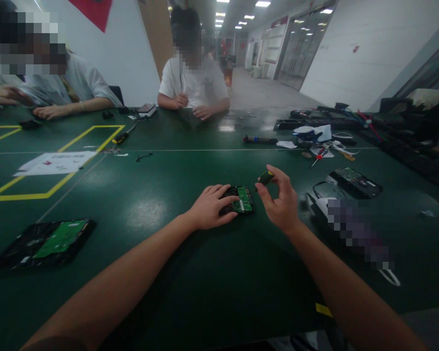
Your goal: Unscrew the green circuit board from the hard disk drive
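Observation:
A small black device with a green circuit board point(245, 200) lies on the green table, mid-view. My left hand point(212, 207) rests on its left part, fingers spread and pressing it from above. To the right, my right hand point(281, 200) pinches a yellow-and-black screwdriver point(266, 178) between thumb and fingers. The screwdriver's handle tilts up to the right, and its thin shaft points down toward the board's right edge; whether the tip touches is too small to tell.
Another board device point(60, 241) lies at left, a black drive point(354, 183) at right beside a white-ended pouch point(358, 229). Papers point(54, 163) and a second screwdriver point(121, 138) lie far left. Tools and cables clutter the back right. People sit across the table and at left.

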Demonstrator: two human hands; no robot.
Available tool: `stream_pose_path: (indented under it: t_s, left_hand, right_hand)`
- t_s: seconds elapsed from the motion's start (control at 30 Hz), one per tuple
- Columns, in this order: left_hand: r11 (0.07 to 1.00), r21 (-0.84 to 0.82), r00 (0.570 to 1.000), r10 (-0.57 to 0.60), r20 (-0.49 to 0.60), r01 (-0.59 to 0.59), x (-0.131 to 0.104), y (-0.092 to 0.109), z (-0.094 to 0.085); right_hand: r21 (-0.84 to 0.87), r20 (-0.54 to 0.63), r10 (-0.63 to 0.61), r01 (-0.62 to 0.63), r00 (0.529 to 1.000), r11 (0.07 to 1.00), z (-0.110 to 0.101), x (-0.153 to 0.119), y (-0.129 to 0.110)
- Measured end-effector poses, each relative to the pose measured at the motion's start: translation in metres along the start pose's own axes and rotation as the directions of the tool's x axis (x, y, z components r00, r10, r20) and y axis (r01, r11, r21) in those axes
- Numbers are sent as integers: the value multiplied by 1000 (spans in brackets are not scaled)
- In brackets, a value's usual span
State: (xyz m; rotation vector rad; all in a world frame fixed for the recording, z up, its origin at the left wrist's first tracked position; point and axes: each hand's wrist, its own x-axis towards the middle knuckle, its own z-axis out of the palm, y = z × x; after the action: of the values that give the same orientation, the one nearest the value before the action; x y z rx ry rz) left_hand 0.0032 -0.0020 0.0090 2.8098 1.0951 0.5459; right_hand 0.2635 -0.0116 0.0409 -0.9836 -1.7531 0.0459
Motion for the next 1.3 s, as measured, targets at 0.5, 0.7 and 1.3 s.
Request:
stream_pose_path:
  t_s: [0.5,0.7,1.3]
  left_hand:
    - [1000,-21,1000,-2,-2,2,0,0,-1]
    - [1000,-22,1000,-3,-1,3,0,1,-1]
    - [1000,-18,1000,-8,5,8,0,1,-1]
  right_hand:
    - [-21,28,-18,19,999,1000,-2,1,-4]
    - [2,9,2,-2,1000,1000,-2,2,-4]
    - [-68,-3,-56,56,998,996,-4,4,-6]
